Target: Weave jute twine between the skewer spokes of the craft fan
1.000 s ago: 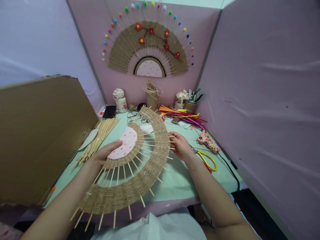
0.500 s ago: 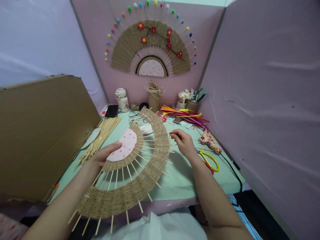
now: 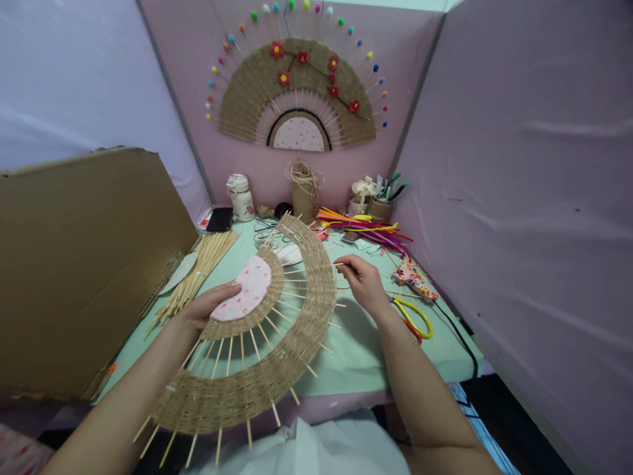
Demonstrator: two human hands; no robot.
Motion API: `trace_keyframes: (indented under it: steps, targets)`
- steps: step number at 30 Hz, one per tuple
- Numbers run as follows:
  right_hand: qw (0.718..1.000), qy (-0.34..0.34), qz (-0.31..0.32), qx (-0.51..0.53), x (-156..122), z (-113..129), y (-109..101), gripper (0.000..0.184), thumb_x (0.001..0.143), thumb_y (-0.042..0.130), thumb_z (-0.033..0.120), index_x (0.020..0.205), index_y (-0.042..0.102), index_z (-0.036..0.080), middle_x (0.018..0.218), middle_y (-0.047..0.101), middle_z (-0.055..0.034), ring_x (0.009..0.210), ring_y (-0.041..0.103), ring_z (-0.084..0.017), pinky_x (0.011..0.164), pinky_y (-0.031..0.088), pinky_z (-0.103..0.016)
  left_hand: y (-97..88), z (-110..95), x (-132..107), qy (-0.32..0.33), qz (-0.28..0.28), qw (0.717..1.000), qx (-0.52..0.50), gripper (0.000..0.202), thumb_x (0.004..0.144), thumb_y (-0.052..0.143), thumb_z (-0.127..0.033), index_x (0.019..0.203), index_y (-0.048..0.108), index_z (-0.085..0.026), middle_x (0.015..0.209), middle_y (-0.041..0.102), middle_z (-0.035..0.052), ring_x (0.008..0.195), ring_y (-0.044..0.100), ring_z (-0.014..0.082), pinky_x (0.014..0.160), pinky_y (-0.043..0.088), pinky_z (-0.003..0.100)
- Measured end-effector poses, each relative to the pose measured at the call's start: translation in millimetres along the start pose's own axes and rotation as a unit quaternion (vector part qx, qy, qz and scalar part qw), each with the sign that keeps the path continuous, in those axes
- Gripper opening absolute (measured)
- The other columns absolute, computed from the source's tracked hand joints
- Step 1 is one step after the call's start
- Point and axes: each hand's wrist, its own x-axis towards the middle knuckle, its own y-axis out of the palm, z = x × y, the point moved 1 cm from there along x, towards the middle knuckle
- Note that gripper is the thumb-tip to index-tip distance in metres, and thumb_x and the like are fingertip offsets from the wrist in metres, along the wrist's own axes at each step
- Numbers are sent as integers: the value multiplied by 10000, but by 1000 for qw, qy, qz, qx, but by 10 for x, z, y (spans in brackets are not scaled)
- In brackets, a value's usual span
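Note:
A half-round woven fan (image 3: 316, 290) of brown twine on thin wooden sticks is held up tilted over the table's front edge. My left hand (image 3: 210, 305) grips its inner part, thumb lying on the pink dotted fabric half-circle (image 3: 252, 284); the other fingers are hidden behind. At the fan's right outer rim, my right hand (image 3: 363, 280) pinches a pale stick end between thumb and forefinger. A thin strand shows just under those fingertips, and whether they also hold it is unclear. More bare stick ends jut from the rim below.
Scissors (image 3: 415, 318) and a flower-patterned glue gun (image 3: 414, 280) lie at right. Behind are colourful pipe cleaners (image 3: 366, 229), a twine roll (image 3: 304, 198) and a white bottle (image 3: 241, 198). Loose sticks (image 3: 202, 274) lie beside a cardboard sheet (image 3: 93, 264) at left. A finished fan (image 3: 247, 99) hangs on the wall.
Both hands stay nearly where they were. The fan's outer stick ends have shifted very slightly, and the stick at my right fingertips shows more plainly.

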Motion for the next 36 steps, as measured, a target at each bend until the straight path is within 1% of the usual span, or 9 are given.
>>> trace_keyframes:
  steps: [2, 5, 9, 14, 20, 23, 27, 31, 36]
  targets:
    - [1000, -2, 5, 1, 0, -3, 7, 148, 861, 539, 330, 845, 649, 233, 851, 656, -48, 779, 583, -188, 754, 443, -318, 28, -10, -12, -2, -13, 1000, -1, 420, 694, 729, -100, 1108, 660, -81, 710, 735, 99, 585, 696, 224, 558, 577, 288]
    - [1000, 1, 7, 5, 0, -5, 11, 154, 860, 529, 331, 855, 652, 239, 844, 650, -50, 781, 584, -194, 750, 450, -328, 66, -19, -31, -10, -26, 1000, 1, 424, 695, 722, -95, 1113, 657, -77, 710, 735, 107, 571, 694, 226, 568, 581, 290]
    - [1000, 2, 6, 2, 3, -7, 3, 162, 866, 510, 311, 883, 655, 241, 859, 647, -50, 775, 591, -189, 737, 456, -326, 56, -14, -27, -9, -22, 1000, 7, 455, 698, 721, -109, 1146, 641, -91, 715, 737, 95, 580, 697, 221, 554, 581, 282]
    - [999, -30, 0, -43, 17, -13, -28, 160, 879, 513, 314, 891, 653, 239, 867, 657, -53, 788, 591, -192, 756, 452, -331, 4, -4, -3, -5, 0, 1000, 19, 493, 671, 753, -123, 1149, 638, -85, 738, 741, 96, 591, 697, 216, 532, 573, 265]
    - [995, -50, -24, -86, 36, -39, -109, 172, 862, 569, 392, 857, 650, 240, 843, 656, -54, 792, 582, -203, 768, 444, -339, -30, 33, 28, -14, 49, 998, 36, 492, 673, 768, -168, 1144, 649, -89, 858, 744, 145, 632, 705, 229, 566, 579, 284]
    - [993, -54, -35, -98, 47, -63, -158, 171, 869, 562, 389, 863, 642, 238, 846, 653, -57, 798, 580, -205, 767, 441, -341, -10, 51, 27, -29, 62, 996, 50, 507, 677, 770, -189, 1158, 645, -91, 887, 741, 157, 668, 711, 247, 594, 584, 305]
    - [993, -56, -37, -95, 67, -98, -195, 150, 871, 559, 354, 832, 635, 231, 832, 646, -53, 785, 575, -197, 750, 434, -327, 0, 70, 39, -33, 70, 995, 58, 516, 670, 784, -199, 1161, 651, -113, 924, 739, 149, 726, 716, 254, 620, 578, 298]
    - [996, -36, -30, -73, 90, -121, -190, 143, 850, 576, 343, 803, 642, 224, 817, 651, -49, 762, 567, -192, 740, 428, -323, -23, 87, 62, -33, 79, 995, 52, 508, 661, 793, -204, 1138, 660, -93, 929, 736, 162, 714, 714, 248, 617, 570, 285]
    - [999, 33, -22, -35, 106, -159, -129, 175, 816, 584, 371, 775, 648, 213, 755, 644, -30, 692, 546, -172, 696, 420, -304, -11, 81, 59, -21, 80, 995, 50, 491, 663, 788, -201, 1127, 663, -100, 926, 737, 158, 693, 710, 236, 613, 570, 286]
